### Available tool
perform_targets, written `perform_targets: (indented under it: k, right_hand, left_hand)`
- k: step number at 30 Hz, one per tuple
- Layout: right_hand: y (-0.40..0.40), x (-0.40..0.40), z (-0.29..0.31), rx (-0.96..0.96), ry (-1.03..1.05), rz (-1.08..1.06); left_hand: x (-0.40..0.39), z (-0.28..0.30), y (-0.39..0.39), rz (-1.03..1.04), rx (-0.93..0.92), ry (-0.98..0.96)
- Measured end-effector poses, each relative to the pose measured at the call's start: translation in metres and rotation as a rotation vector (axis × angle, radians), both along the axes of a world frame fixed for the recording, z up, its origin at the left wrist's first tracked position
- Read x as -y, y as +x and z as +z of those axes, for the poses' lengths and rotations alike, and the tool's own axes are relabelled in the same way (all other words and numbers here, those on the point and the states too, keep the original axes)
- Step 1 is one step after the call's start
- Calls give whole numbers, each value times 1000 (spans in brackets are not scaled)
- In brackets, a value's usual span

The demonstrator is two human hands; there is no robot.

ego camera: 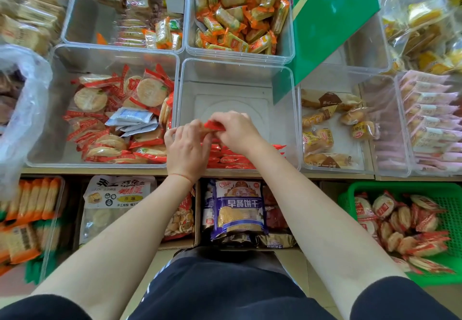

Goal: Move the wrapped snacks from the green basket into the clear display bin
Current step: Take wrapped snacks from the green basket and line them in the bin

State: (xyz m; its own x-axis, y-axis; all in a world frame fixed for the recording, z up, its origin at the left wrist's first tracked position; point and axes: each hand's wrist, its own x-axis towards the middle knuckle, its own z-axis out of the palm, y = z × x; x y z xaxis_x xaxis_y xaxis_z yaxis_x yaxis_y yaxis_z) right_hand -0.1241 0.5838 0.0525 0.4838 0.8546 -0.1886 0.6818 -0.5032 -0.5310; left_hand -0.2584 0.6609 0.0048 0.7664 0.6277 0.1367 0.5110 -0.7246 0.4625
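Clear glossy plastic bin (226, 74), shiny film-wrapped snacks (232, 158), green plastic mesh basket (450, 209)

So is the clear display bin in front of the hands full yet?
No. The clear display bin holds red-wrapped snacks only along its near edge; most of its floor shows bare.

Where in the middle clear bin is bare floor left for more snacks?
The clear display bin is bare from the hands to its far wall and along its right wall. Red snack packs crowd the near edge, under the left hand and right hand.

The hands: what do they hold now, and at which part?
Both the left hand and right hand pinch one red-wrapped snack by its wrapper edge, above the clear display bin.
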Motion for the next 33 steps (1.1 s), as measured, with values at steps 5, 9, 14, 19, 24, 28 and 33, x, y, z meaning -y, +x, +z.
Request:
perform_targets:
  k: [5,9,14,19,24,28,33]
  right_hand:
    - [28,30,4,-304,140,-321]
    - [45,35,-15,-119,97,-440]
    - [39,15,-58,-11,-253,-282]
    - [34,-1,-72,-3,-491,-123]
    - [40,-14,-70,-90,-567,-83]
    - [46,-22,-57,-194,-704,-25]
    - [41,-22,-54,-312,-696,-134]
  left_hand:
    - [-1,0,1,-23,-73,10]
    - [-2,2,17,-146,-270,114]
    - [-11,-10,46,-306,-544,108]
    - [-23,-28,45,-365,-599,42]
    - [-24,-30,46,-364,-571,27]
    - [-23,-29,45,-352,-552,30]
    - [-22,-27,46,-320,-565,56]
